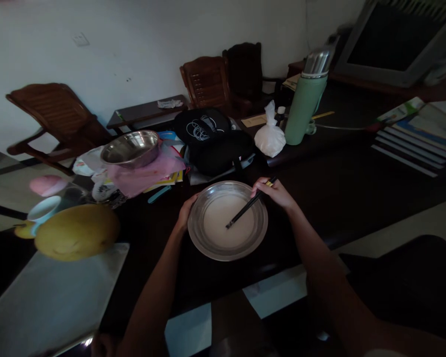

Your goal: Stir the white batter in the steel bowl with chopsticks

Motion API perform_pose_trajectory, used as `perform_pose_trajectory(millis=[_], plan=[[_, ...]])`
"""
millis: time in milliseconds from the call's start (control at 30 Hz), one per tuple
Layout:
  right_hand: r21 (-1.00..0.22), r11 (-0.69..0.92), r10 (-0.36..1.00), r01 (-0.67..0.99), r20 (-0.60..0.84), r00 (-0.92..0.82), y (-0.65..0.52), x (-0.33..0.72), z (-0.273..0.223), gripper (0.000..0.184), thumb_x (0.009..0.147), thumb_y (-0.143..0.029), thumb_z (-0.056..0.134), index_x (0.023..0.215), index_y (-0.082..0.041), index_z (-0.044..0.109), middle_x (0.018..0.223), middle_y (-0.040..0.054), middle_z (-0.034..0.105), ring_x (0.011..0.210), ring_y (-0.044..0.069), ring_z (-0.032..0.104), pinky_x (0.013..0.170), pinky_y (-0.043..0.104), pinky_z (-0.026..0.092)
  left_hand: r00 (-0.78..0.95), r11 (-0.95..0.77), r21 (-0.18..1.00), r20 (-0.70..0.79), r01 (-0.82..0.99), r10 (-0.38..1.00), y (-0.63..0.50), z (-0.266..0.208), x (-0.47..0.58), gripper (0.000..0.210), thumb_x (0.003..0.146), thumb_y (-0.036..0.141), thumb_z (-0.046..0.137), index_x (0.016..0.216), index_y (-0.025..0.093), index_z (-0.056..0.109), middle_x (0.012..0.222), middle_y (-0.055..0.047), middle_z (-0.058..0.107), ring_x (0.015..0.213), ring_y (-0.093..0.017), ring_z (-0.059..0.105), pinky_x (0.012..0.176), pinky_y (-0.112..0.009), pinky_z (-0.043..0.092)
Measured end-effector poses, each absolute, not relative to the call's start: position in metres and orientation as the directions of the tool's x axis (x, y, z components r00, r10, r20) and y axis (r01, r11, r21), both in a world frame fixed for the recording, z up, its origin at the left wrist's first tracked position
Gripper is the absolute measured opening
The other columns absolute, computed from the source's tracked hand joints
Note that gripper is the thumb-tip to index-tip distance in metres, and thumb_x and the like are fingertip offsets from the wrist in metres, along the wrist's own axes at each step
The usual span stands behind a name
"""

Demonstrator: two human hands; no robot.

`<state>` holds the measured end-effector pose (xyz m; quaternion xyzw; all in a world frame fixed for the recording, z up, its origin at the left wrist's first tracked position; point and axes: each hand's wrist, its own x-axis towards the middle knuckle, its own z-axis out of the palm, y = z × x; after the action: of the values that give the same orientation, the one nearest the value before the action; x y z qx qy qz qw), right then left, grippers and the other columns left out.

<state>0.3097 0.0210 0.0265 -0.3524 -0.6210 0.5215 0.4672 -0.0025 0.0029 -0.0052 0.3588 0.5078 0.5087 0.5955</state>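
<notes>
A round metal basin stands on the dark table in front of me, with a whitish mixture covering its bottom. My left hand grips the basin's left rim. Black chopsticks with a gold band slant down into the mixture, and my right hand is closed around their upper end above the right rim. The chopstick tips rest near the middle of the basin. Behind the basin sits a tied plastic bag of white powder.
A green thermos is beside the bag. Stacked books lie at the right. A black case with a cable and a second metal bowl are behind. A yellow pomelo-like fruit and a cup sit left.
</notes>
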Motion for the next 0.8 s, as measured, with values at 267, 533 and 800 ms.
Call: perform_pose_trajectory(millis=[267, 533, 800], plan=[[-0.980, 0.188, 0.945, -0.067, 0.199, -0.260, 0.0210, 0.3117, 0.0251, 0.039, 0.080, -0.057, 0.066, 0.070, -0.020, 0.070, 0.062, 0.0017, 0.070, 0.062, 0.016, 0.067, 0.070, 0.030, 0.053, -0.018, 0.267, 0.916, -0.285, -0.299, 0.958, 0.0019, -0.0039, -0.0007, 0.042, 0.064, 0.043, 0.074, 0.096, 0.016, 0.076, 0.095, -0.006, 0.077, 0.105, -0.029, 0.066, 0.097, -0.037, 0.046], [-0.975, 0.218, 0.956, -0.043, 0.222, -0.189, 0.0209, 0.3123, 0.0270, 0.040, 0.079, -0.059, 0.066, 0.070, -0.020, 0.070, 0.066, 0.0021, 0.072, 0.066, 0.017, 0.068, 0.071, 0.031, 0.054, -0.015, 0.241, 0.934, -0.254, -0.264, 0.967, 0.0022, -0.0062, -0.0023, 0.043, 0.066, 0.045, 0.072, 0.098, 0.016, 0.076, 0.095, -0.006, 0.077, 0.106, -0.029, 0.065, 0.098, -0.036, 0.045], [-0.967, 0.256, 0.928, -0.011, 0.249, -0.276, 0.0199, 0.3056, 0.0293, 0.043, 0.078, -0.062, 0.065, 0.068, -0.021, 0.070, 0.068, 0.0030, 0.073, 0.072, 0.018, 0.069, 0.076, 0.032, 0.054, -0.024, 0.238, 0.935, -0.253, -0.264, 0.967, 0.0042, -0.0080, -0.0035, 0.042, 0.065, 0.045, 0.073, 0.096, 0.018, 0.076, 0.093, -0.004, 0.077, 0.104, -0.027, 0.066, 0.099, -0.035, 0.045]])
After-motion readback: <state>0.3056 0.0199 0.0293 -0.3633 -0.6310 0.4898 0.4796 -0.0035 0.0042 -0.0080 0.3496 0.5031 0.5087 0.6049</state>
